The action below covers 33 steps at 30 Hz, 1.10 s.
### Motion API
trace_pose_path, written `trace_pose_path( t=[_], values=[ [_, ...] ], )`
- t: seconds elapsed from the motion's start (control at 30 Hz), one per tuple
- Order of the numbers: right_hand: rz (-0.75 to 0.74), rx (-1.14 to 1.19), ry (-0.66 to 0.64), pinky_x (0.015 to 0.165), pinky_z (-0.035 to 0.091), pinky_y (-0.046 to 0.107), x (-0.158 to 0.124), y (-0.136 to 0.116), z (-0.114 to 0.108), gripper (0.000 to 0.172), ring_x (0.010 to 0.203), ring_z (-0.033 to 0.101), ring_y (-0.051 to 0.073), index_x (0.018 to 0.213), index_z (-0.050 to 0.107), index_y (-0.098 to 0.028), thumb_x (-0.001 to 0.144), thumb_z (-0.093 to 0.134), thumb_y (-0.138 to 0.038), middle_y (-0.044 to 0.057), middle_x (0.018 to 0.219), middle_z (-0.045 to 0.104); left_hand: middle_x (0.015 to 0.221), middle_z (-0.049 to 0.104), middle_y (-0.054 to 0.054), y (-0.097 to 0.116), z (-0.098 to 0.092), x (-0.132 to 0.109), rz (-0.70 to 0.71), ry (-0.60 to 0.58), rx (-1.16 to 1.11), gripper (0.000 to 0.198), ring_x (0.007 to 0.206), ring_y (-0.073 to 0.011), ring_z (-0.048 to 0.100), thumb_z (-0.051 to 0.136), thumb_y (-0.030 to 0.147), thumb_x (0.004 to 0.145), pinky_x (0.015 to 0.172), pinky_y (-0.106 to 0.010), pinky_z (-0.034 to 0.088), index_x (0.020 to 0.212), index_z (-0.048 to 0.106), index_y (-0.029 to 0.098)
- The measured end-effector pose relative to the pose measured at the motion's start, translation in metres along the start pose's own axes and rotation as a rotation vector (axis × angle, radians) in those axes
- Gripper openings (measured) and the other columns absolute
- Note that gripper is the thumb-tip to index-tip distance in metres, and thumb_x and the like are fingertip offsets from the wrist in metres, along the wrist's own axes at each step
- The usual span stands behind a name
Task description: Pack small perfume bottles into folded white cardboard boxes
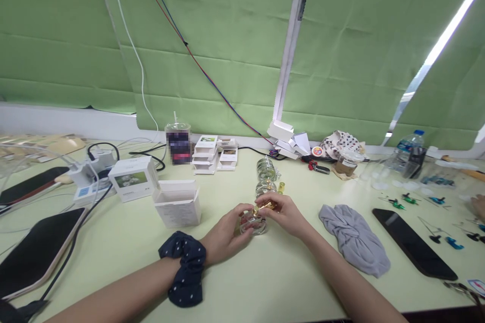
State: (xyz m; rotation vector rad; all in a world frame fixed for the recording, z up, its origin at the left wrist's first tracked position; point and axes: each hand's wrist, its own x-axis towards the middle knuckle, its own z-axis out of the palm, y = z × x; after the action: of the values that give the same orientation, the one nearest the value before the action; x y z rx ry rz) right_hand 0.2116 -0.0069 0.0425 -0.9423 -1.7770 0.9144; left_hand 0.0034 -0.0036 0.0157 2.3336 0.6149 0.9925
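A small, round clear glass bottle with a gold neck stands on the table, and my left hand is closed around its left side. My right hand pinches a small shiny gold piece just right of the bottle's neck. The fingers hide part of that piece, so its kind is unclear. More clear glass bottles stand in a row straight behind my hands. Small yellow-gold pieces stand beside that row, on its right.
At left are an open white box, a printed box, a power strip with cables and a tablet. A grey headband and a black phone lie at right. Small boxes and a drink cup stand behind.
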Motion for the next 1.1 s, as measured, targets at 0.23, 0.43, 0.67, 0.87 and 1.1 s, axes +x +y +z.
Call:
trace_pose_path(
  t=[0.23,0.43,0.67,0.87,1.1],
  values=[
    [-0.029,0.125,0.056,0.073,0.051,0.030,0.000,-0.011,-0.008,0.020,0.087,0.060,0.018,0.086,0.062,-0.019,0.081,0.063,-0.038,0.008,0.094,0.064,0.116,0.054,-0.010,-0.004,0.002,-0.003,-0.129,-0.030,-0.022,0.055,0.101,-0.0183,0.059,0.050,0.021,0.087,0.087,-0.035,0.048,0.133,0.020,0.023],
    [-0.138,0.099,0.050,0.071,0.051,0.030,0.001,-0.028,-0.016,0.015,0.082,0.058,0.016,0.086,0.061,-0.020,0.081,0.063,-0.034,0.005,0.090,0.056,0.103,0.062,-0.006,0.004,-0.004,0.004,-0.244,-0.077,-0.052,0.048,0.091,-0.0177,0.060,0.058,0.027,0.081,0.082,-0.033,0.047,0.123,0.034,0.022],
    [-0.162,-0.210,0.025,0.063,0.048,0.027,0.002,-0.043,-0.009,0.019,0.068,0.056,0.014,0.098,0.063,-0.020,0.082,0.063,-0.029,0.003,0.080,0.061,0.084,0.063,0.000,0.001,-0.004,0.006,-0.307,-0.074,-0.053,0.021,0.077,-0.0153,0.057,0.062,0.031,0.076,0.072,-0.027,0.045,0.091,0.056,0.018],
    [-0.258,-0.373,0.003,0.061,0.045,0.025,0.001,-0.045,-0.002,0.016,0.067,0.055,0.013,0.099,0.064,-0.019,0.086,0.058,-0.023,0.004,0.080,0.065,0.078,0.061,0.001,-0.005,-0.002,0.004,-0.327,-0.079,-0.037,0.021,0.072,-0.0147,0.055,0.063,0.034,0.074,0.067,-0.025,0.043,0.084,0.056,0.016],
    [-0.280,-0.409,-0.016,0.061,0.045,0.025,0.000,-0.039,-0.001,0.015,0.066,0.055,0.013,0.099,0.064,-0.019,0.086,0.057,-0.024,0.003,0.079,0.065,0.075,0.059,0.002,-0.011,0.001,0.002,-0.304,-0.060,-0.047,0.023,0.069,-0.0136,0.053,0.063,0.036,0.074,0.064,-0.024,0.041,0.082,0.055,0.016]
  ],
)
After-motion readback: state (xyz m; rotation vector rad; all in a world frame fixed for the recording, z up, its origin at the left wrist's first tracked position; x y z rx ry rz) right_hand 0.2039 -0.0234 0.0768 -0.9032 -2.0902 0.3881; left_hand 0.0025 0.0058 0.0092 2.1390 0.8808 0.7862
